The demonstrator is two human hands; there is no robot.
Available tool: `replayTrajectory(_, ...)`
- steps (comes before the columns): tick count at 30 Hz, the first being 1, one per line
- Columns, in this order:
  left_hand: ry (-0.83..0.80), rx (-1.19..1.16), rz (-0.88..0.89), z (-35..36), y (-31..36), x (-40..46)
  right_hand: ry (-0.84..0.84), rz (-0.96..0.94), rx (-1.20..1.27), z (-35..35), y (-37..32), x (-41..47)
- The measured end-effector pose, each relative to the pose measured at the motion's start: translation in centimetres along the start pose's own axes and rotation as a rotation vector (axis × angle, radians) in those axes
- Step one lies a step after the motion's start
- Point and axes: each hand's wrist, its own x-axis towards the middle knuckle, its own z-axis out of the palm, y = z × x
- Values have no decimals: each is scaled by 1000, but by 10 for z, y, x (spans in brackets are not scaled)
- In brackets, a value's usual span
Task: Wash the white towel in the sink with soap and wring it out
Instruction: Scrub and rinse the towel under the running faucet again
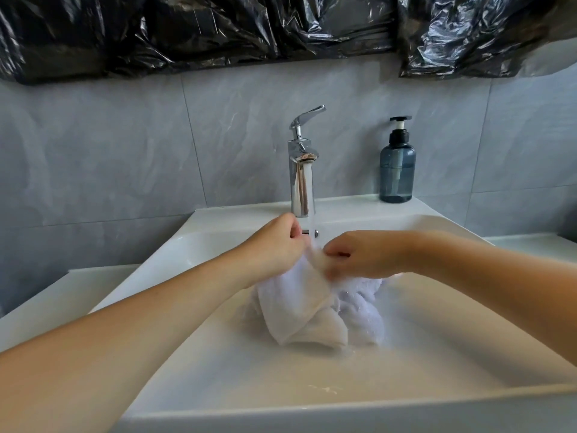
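Grey marbled wall tiles (125, 157) rise behind a glossy white rectangular sink (218, 385), with crinkled black plastic sheeting (218, 29) hung along the top. At the far middle stands a polished chrome faucet (301, 170) with its lever raised; a smooth stream of water (309, 195) falls from its spout. To the right, on the sink's far ledge, sits a rounded, translucent blue-grey soap bottle (397, 170) with a black pump. Two bare forearms reach in from the near corners. The left hand (274, 245) and right hand (362, 257) each pinch the top of the white towel (306, 314) with curled fingers, just under the stream. The soft, wet towel hangs bunched in heavy folds, its lower end resting on the basin floor
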Motion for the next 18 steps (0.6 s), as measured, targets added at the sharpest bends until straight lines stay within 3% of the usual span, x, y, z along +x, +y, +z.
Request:
replayTrajectory(3,-207,245,-81,-7,4,1,150,110,-279,-5,9,3)
replayTrajectory(6,-219,428,-69,-4,-1,3,174,97,-304,-2,0,2)
replayTrajectory(8,-252,383,-38,0,-6,3,110,28,-243,5,-9,0)
replayTrajectory(11,-387,125,-55,0,-10,-1,33,53,-310,8,-7,0)
replayTrajectory(15,-151,411,32,1,-10,2,16,11,-189,5,-9,-1)
replayTrajectory(18,-313,156,82,8,-3,-1,2,67,-301,5,-9,0)
